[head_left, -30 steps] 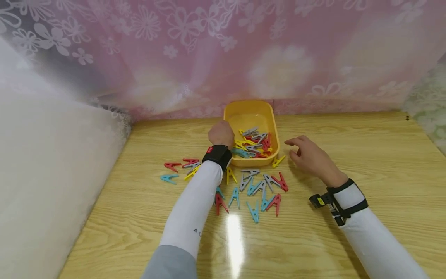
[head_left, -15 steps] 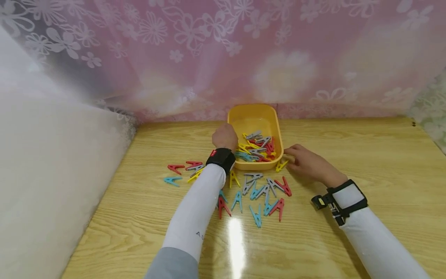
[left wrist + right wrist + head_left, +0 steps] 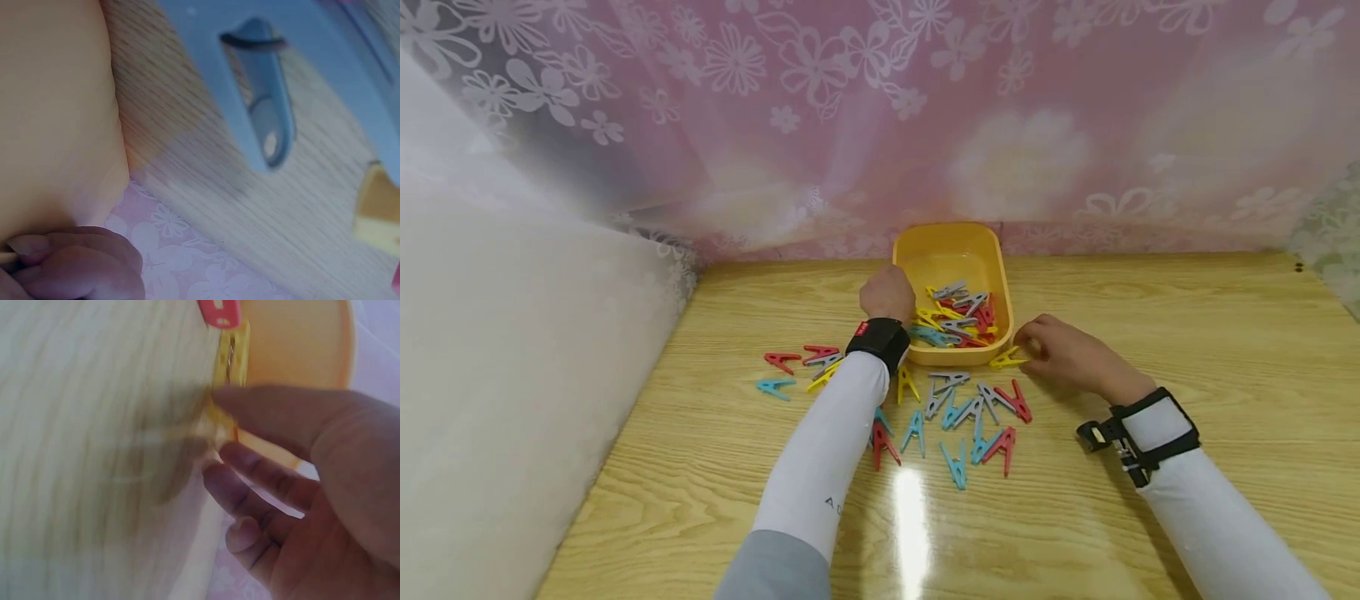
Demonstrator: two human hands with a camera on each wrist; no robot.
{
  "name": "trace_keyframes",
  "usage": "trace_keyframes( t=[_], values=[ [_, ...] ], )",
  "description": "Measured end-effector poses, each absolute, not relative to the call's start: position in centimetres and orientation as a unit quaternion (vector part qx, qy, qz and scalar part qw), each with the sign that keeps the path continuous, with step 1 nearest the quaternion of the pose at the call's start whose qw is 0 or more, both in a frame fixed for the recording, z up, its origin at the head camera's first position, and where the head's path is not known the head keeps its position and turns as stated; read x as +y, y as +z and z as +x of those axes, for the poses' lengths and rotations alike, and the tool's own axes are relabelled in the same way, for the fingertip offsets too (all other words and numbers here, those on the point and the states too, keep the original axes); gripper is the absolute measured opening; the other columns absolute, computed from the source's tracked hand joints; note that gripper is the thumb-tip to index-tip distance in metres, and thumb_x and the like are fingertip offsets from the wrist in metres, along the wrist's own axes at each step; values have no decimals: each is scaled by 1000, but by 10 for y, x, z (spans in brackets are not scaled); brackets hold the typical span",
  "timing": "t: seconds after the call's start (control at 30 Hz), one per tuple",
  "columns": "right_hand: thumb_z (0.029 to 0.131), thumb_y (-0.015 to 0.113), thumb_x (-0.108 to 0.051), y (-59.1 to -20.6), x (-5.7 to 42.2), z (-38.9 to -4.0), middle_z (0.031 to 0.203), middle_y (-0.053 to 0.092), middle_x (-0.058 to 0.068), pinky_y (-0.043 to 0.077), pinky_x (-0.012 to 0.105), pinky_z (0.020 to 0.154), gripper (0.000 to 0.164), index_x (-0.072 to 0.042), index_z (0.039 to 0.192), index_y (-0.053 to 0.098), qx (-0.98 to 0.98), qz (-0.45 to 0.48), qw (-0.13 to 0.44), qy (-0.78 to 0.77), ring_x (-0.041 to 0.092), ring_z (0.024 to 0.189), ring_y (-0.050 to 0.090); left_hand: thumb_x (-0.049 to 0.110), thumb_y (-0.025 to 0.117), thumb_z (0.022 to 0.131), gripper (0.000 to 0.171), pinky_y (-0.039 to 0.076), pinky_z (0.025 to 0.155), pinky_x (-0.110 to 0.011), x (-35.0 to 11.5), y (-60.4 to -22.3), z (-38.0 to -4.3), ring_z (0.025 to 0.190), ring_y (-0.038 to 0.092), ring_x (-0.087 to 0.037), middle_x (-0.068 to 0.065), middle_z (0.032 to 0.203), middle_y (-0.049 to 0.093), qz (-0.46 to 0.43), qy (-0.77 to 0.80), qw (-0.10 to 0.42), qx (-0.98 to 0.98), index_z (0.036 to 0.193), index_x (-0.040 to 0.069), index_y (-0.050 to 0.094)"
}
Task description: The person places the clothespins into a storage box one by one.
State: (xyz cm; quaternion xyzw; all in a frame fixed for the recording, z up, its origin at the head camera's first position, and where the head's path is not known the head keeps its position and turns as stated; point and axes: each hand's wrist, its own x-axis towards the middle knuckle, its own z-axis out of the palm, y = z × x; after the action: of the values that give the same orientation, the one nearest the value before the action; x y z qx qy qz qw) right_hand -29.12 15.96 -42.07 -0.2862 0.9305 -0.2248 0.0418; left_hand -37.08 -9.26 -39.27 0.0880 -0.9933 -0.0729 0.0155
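Observation:
My left hand (image 3: pixel 887 293) grips the left rim of a yellow plastic basket (image 3: pixel 951 358), with its curled fingers (image 3: pixel 81 269) at the basket's edge in the left wrist view. Inside the basket lies a heap of red, yellow, grey and blue clothespins. By the front right corner, my right hand (image 3: pixel 1067 354) pinches a yellow clothespin (image 3: pixel 1006 358) low over the table. In the right wrist view the thumb covers part of this yellow clothespin (image 3: pixel 231 356), and the index fingertip is at its end.
Loose clothespins in several colours lie in front of the basket, among them a red clothespin (image 3: pixel 1015 402) and a blue clothespin (image 3: pixel 955 465). More, such as another blue clothespin (image 3: pixel 775 387), lie left of the left arm. A pink floral curtain (image 3: pixel 820 167) hangs behind the wooden table (image 3: pixel 1187 333).
My right hand has come in to the yellow clothespin and its fingers have closed on it; the clothespin has turned slightly. The left hand stays on the basket.

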Motion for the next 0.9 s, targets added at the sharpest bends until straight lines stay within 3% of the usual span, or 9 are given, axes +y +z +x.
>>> trace_keyframes(
  t=[0.2, 0.33, 0.5, 0.7, 0.9],
  values=[
    [85, 73, -21, -415, 180, -282, 89, 60, 3, 46, 36, 66, 28, -4, 103, 61, 936, -228, 97, -250, 16, 76, 55, 25, 50, 99, 26, 51, 54, -30, -91, -389, -369, 66, 64, -16, -3, 80, 67, 87, -70, 17, -994, 93, 11, 70],
    [88, 68, -34, -410, 195, -274, 91, 64, 6, 47, 36, 61, 37, -4, 109, 61, 948, -163, 98, -253, 19, 77, 59, 25, 50, 99, 25, 52, 55, -31, -91, -391, -370, 68, 65, -16, -3, 83, 67, 84, -69, 13, -994, 95, 10, 70],
    [91, 60, -48, -401, 196, -273, 102, 63, 15, 46, 35, 56, 50, -4, 115, 59, 957, -108, 22, -268, 26, 81, 59, 25, 52, 98, 24, 51, 52, -30, -94, -393, -370, 66, 64, -17, -4, 81, 67, 87, -74, 11, -993, 94, 10, 71],
    [91, 58, -49, -386, 172, -282, 88, 61, 15, 39, 35, 46, 53, -4, 118, 59, 940, -65, -95, -321, 24, 66, 54, 26, 51, 98, 25, 49, 51, -30, -94, -396, -372, 66, 64, -17, -4, 80, 67, 89, -82, 15, -993, 94, 10, 70],
    [90, 63, -44, -373, 137, -299, 94, 62, 15, 40, 34, 50, 49, -2, 115, 62, 933, -87, -130, -323, 25, 69, 54, 26, 51, 99, 24, 50, 52, -30, -92, -393, -371, 70, 65, -18, -4, 84, 68, 85, -82, 14, -993, 98, 11, 69]
  ],
)
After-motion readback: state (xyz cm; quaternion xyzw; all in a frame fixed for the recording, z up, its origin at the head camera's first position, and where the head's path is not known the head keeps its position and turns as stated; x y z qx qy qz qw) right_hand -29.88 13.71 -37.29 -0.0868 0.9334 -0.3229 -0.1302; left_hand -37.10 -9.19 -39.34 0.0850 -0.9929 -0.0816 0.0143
